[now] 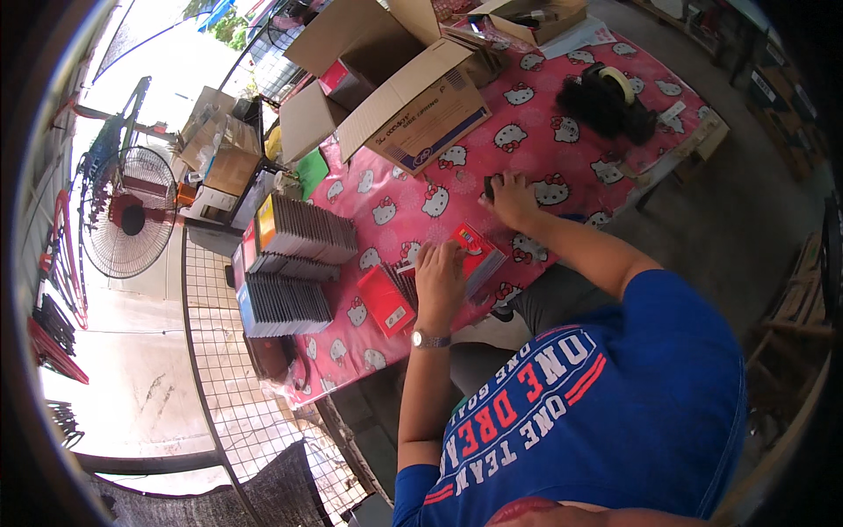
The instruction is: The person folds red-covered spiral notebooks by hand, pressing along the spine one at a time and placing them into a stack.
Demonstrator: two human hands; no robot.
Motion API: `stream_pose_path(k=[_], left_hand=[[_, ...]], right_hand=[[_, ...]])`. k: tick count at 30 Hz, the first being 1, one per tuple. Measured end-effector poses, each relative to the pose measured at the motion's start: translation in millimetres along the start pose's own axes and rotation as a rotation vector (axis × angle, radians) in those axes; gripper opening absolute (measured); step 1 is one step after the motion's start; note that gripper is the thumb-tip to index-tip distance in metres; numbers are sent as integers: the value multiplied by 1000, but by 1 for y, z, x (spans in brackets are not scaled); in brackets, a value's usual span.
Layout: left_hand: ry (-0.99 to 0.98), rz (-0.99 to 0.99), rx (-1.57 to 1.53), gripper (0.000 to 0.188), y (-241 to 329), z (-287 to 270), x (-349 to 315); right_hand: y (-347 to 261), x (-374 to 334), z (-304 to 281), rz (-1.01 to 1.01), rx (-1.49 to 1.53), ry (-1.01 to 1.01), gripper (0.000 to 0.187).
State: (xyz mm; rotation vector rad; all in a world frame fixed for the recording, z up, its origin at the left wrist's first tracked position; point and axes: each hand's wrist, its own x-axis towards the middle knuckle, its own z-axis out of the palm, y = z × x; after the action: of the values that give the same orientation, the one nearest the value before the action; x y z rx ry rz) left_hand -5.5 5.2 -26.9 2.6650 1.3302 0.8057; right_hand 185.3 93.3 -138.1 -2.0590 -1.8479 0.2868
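Note:
My left hand (439,279), with a watch at its wrist, is over a row of thin red-covered books or packs near the table's front edge. Its fingers are curled, and what they grip is hidden. To its left a red cover (385,300) with a white label lies tilted; on its right is a stack with a red, colourful top (475,251). Farther right my right hand (514,202) is closed round a small black object (489,187), just above the tablecloth; its kind does not show.
Tall stacks of thin books or packs (303,230) stand at the table's left. Behind is an open cardboard box (430,119). A tape roll (616,85) sits by black fluffy material (590,107) on the pink tablecloth (518,105). A fan (132,213) stands left.

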Motion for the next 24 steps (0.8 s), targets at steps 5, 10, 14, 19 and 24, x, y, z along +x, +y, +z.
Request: stream_pose_path(k=[5,10,14,19,24], left_hand=[[-23,-13,60,16,9,-4,4],[92,-209,368,26,19,3,-8],[36,-210,97,31,3,6,-9],[20,-94,70,28,14,7,9],[58,-69,44,32,7,3,11]], right_hand=[[26,7,34,-76,-65,77,59],[62,29,3,-410,-73,-240,54],[24,31,-87,-318,1055,-711,52],[14,22,-126,-701,683,-1123,50],[11,15,-130,-634,1172,-1147,47]])
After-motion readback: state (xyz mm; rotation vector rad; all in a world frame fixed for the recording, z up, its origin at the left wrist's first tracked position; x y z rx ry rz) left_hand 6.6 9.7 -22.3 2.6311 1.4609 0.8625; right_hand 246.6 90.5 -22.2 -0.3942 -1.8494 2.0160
